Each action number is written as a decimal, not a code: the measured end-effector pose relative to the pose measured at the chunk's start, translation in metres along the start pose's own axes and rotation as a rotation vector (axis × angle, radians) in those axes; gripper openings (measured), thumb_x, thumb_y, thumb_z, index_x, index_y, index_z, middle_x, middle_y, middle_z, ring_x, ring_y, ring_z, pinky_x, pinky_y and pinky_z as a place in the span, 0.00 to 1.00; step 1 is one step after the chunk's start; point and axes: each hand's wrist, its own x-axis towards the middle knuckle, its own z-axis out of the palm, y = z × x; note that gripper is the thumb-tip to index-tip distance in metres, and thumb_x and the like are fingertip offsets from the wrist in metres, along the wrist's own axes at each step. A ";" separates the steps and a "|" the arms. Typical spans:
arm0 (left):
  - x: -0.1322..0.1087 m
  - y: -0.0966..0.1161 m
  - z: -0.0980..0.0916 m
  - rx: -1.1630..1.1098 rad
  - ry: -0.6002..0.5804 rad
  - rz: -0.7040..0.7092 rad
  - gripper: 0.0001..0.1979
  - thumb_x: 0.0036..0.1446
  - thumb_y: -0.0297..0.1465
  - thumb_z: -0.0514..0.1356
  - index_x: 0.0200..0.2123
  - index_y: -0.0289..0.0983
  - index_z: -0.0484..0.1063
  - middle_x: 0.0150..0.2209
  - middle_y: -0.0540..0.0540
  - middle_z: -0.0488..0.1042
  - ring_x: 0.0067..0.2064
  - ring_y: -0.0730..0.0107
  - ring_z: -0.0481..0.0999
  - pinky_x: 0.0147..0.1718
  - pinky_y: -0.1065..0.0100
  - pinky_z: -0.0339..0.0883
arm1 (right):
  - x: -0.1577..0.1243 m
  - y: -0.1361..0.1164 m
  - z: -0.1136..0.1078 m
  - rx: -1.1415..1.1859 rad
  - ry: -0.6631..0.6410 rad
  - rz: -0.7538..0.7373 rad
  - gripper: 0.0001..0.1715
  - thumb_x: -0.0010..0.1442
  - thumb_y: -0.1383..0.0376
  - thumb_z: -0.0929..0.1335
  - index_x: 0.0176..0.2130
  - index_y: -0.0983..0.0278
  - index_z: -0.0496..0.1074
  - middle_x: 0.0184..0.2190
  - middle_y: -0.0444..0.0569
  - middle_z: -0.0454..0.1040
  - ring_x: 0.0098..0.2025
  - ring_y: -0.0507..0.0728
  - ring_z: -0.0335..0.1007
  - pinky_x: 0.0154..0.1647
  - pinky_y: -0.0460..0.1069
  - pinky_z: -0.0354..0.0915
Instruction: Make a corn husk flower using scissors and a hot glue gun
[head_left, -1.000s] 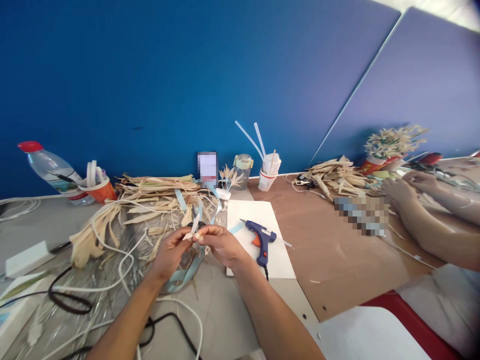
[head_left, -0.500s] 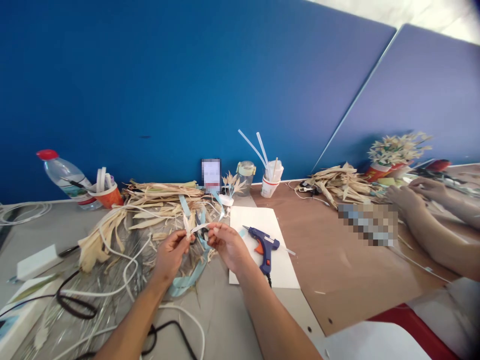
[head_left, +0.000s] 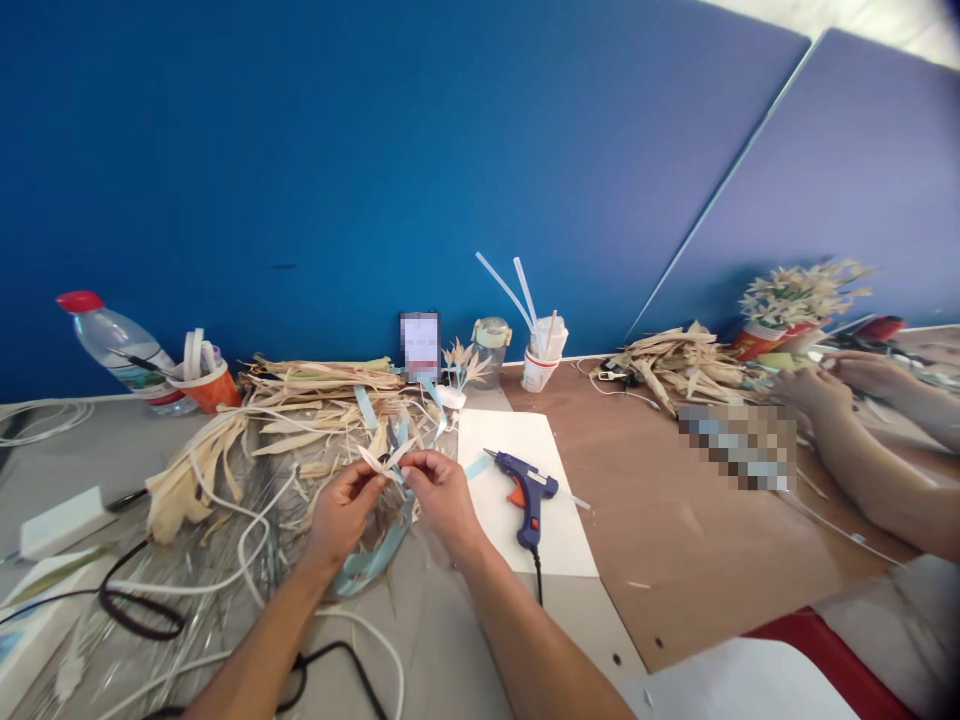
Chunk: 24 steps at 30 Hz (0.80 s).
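My left hand (head_left: pixel 339 512) pinches a small pale husk flower (head_left: pixel 385 464) between thumb and fingers, over the littered table. Its narrow petals spread upward in a V. My right hand (head_left: pixel 444 503) is closed on the flower's other side, thumb and forefinger at its right edge; the fingertips hide its base. Light blue ribbon (head_left: pixel 375 565) lies in loops beneath the hands. Beside my right hand, a blue glue gun (head_left: pixel 531 492) with an orange trigger rests on a white sheet (head_left: pixel 487 545).
Dried corn husks (head_left: pixel 322 380) and white cables (head_left: pixel 251 560) cover the left side. Behind stand a tilted bottle (head_left: pixel 124 345), an orange cup (head_left: pixel 214 388), a phone (head_left: pixel 420 345), a jar (head_left: pixel 491 350) and a white cup (head_left: pixel 540 370). At right, another person's hands (head_left: pixel 817 395) work near husk flowers (head_left: pixel 799 295).
My right hand has drawn in toward the left one and now grips the flower lower. The petal it stretched out sideways now points up and right. The view has shifted slightly.
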 end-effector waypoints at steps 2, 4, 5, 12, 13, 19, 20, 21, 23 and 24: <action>0.000 -0.001 0.000 -0.005 -0.009 -0.007 0.12 0.45 0.38 0.63 0.32 0.36 0.75 0.29 0.47 0.78 0.30 0.66 0.74 0.30 0.68 0.67 | -0.001 -0.001 0.000 -0.035 -0.003 -0.020 0.06 0.46 0.66 0.66 0.26 0.65 0.72 0.21 0.41 0.69 0.24 0.50 0.60 0.28 0.46 0.58; 0.000 -0.002 0.000 -0.008 -0.013 -0.006 0.13 0.45 0.38 0.63 0.32 0.36 0.75 0.30 0.47 0.78 0.31 0.66 0.74 0.31 0.67 0.67 | -0.003 -0.003 0.000 -0.070 0.001 -0.036 0.05 0.47 0.66 0.65 0.26 0.64 0.72 0.22 0.41 0.69 0.25 0.50 0.60 0.29 0.46 0.58; 0.000 -0.002 0.000 -0.011 -0.011 -0.004 0.13 0.45 0.38 0.64 0.32 0.36 0.75 0.30 0.47 0.78 0.31 0.66 0.74 0.32 0.67 0.67 | -0.003 -0.004 0.000 -0.091 0.005 -0.044 0.06 0.48 0.66 0.65 0.26 0.64 0.72 0.22 0.42 0.69 0.25 0.51 0.61 0.30 0.46 0.58; 0.000 -0.002 0.000 -0.035 -0.023 0.027 0.11 0.46 0.36 0.64 0.32 0.36 0.76 0.28 0.48 0.77 0.32 0.66 0.74 0.34 0.67 0.67 | -0.005 -0.006 0.000 -0.209 0.032 -0.120 0.07 0.50 0.68 0.65 0.25 0.62 0.72 0.24 0.43 0.71 0.30 0.53 0.64 0.36 0.48 0.60; 0.000 -0.002 0.000 -0.033 -0.022 0.031 0.10 0.46 0.36 0.64 0.32 0.36 0.76 0.28 0.48 0.77 0.32 0.66 0.73 0.33 0.67 0.67 | -0.005 -0.006 0.000 -0.216 0.033 -0.124 0.07 0.50 0.68 0.65 0.25 0.62 0.72 0.24 0.43 0.71 0.30 0.53 0.64 0.36 0.48 0.60; -0.001 -0.001 0.002 -0.026 -0.021 0.055 0.09 0.47 0.36 0.64 0.31 0.37 0.75 0.27 0.49 0.76 0.31 0.68 0.72 0.32 0.69 0.66 | -0.003 -0.002 0.000 -0.274 0.042 -0.150 0.06 0.51 0.67 0.65 0.25 0.62 0.72 0.25 0.44 0.71 0.30 0.54 0.65 0.36 0.49 0.60; -0.002 -0.001 0.002 -0.020 -0.023 0.053 0.09 0.47 0.36 0.63 0.31 0.36 0.75 0.27 0.49 0.76 0.30 0.68 0.72 0.32 0.69 0.65 | -0.003 -0.001 0.000 -0.285 0.043 -0.155 0.06 0.51 0.67 0.65 0.25 0.62 0.72 0.25 0.44 0.70 0.30 0.54 0.64 0.36 0.49 0.60; -0.002 -0.001 0.002 -0.014 -0.027 0.051 0.09 0.48 0.36 0.63 0.30 0.36 0.75 0.27 0.49 0.76 0.30 0.68 0.72 0.31 0.69 0.65 | -0.003 0.000 0.000 -0.294 0.045 -0.158 0.06 0.51 0.67 0.65 0.25 0.62 0.71 0.25 0.44 0.70 0.30 0.54 0.64 0.36 0.49 0.60; -0.003 -0.001 0.002 -0.003 -0.033 0.048 0.09 0.48 0.36 0.63 0.30 0.36 0.75 0.26 0.49 0.75 0.29 0.68 0.71 0.30 0.69 0.65 | -0.003 0.002 0.000 -0.308 0.046 -0.162 0.06 0.52 0.67 0.65 0.25 0.62 0.71 0.25 0.44 0.70 0.31 0.54 0.64 0.36 0.49 0.59; -0.003 0.000 0.002 0.000 -0.034 0.047 0.10 0.48 0.36 0.63 0.30 0.36 0.75 0.26 0.49 0.75 0.29 0.68 0.71 0.30 0.69 0.65 | -0.003 0.003 0.000 -0.313 0.046 -0.163 0.06 0.52 0.67 0.65 0.25 0.62 0.70 0.25 0.44 0.69 0.31 0.54 0.64 0.36 0.49 0.59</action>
